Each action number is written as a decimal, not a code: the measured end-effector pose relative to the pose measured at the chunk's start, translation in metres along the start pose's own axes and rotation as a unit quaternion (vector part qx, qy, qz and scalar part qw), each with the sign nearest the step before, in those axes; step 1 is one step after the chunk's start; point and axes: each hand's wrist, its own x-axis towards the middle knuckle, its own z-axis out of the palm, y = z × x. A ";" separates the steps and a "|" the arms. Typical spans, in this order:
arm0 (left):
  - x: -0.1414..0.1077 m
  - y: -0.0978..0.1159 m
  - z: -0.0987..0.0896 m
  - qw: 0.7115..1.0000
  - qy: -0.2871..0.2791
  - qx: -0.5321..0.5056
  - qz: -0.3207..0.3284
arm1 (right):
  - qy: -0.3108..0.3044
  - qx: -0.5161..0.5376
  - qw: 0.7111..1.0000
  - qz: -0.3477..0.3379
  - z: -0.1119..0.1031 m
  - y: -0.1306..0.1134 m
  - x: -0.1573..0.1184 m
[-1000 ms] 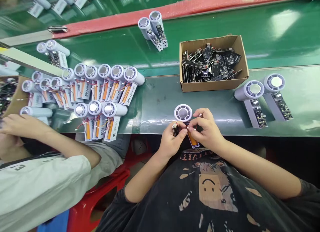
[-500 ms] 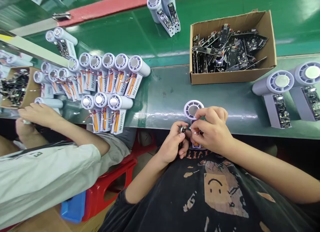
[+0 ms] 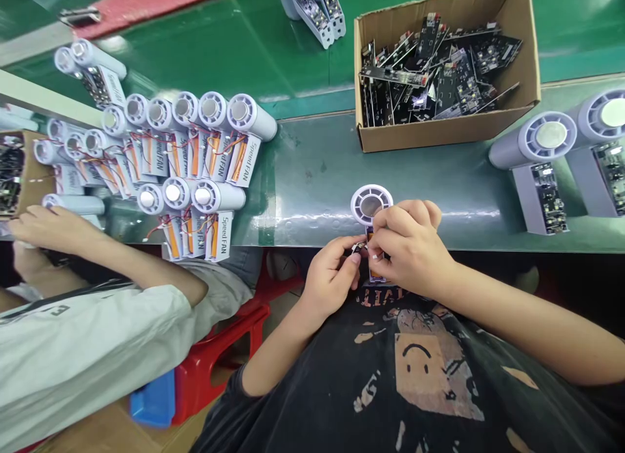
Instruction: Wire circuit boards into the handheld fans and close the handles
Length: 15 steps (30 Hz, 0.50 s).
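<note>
At the bench edge, close to my body, a lilac handheld fan [image 3: 364,199] has its round grille facing up and an orange strip showing in its open handle. My left hand [image 3: 328,274] is closed on a small black circuit board [image 3: 359,247], pinched by thumb and forefinger at the left of the handle. My right hand [image 3: 413,248] is closed over the handle, its fingertips meeting the board's end. A small white piece, perhaps a wire connector, shows at those fingertips; the exact grip is hidden.
A cardboard box [image 3: 444,135] of black circuit boards stands ahead. Two fans with boards [image 3: 547,140] are at right, two more [image 3: 317,17] at the back. Several fans with loose wires [image 3: 251,118] fill the left. A co-worker's arm [image 3: 122,264] reaches in beside a red stool [image 3: 205,368].
The view has shifted slightly, so the bench items sit higher and further left. My left hand has turned the board and brought it closer to my right fingertips. The co-worker's hands remain at the left.
</note>
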 end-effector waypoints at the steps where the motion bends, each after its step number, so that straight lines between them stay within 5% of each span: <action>1: 0.000 0.001 0.000 1.000 0.000 0.023 0.008 | 0.006 -0.007 1.000 -0.008 0.000 0.000 -0.001; 8: -0.003 0.007 -0.002 0.979 0.013 0.189 0.078 | -0.008 -0.078 0.996 -0.052 -0.006 -0.002 -0.001; 15: -0.002 0.008 0.004 0.967 0.021 0.232 0.107 | -0.010 -0.014 1.000 -0.013 0.001 0.001 -0.008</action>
